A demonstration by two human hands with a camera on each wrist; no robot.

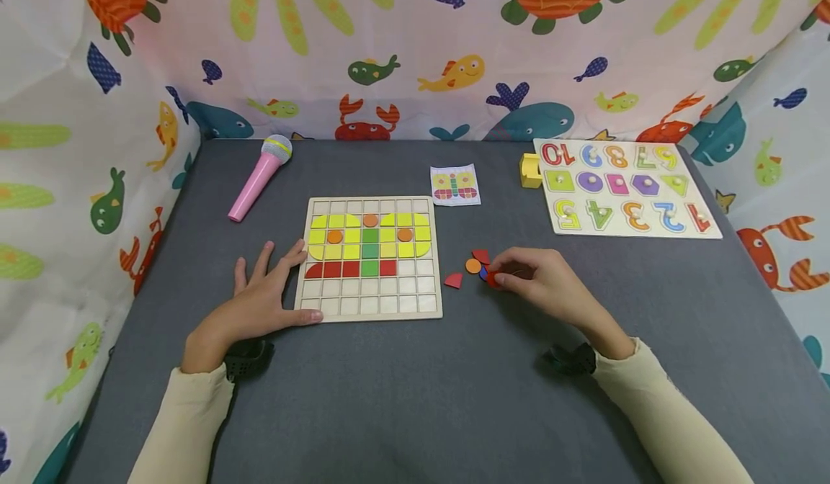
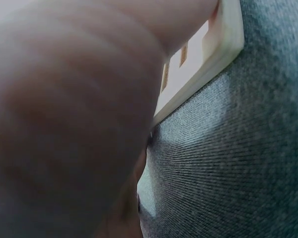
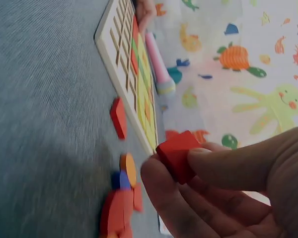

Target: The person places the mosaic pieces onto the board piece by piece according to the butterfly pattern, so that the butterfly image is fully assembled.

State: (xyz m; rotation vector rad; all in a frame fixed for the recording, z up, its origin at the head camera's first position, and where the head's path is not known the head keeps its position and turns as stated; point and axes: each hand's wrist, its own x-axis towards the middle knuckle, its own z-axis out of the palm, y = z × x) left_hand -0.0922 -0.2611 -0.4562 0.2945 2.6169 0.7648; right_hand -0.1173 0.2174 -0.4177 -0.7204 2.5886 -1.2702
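Observation:
A wooden grid board (image 1: 376, 317) lies on the table, with yellow, orange, green and red tiles forming a butterfly-like pattern. My left hand (image 1: 253, 310) rests at its left side, fingers spread, with the thumb by the near left corner. Right of the board, my right hand (image 1: 551, 282) is over a small pile; the right wrist view shows thumb and finger pinching a red square tile (image 3: 178, 156). Beneath and beside that hand lie an orange disc (image 1: 473, 266), a partly hidden blue piece (image 1: 483, 273) and red pieces, including a rounded red one (image 1: 453, 281).
Behind the board lies a small butterfly picture card (image 1: 455, 174). A pink toy microphone (image 1: 256, 181) is at the back left. The number-and-shape puzzle board (image 1: 635, 226) and a yellow object (image 1: 530, 171) are at the back right. A sea-animal curtain (image 1: 415, 37) surrounds the grey table (image 1: 402, 405).

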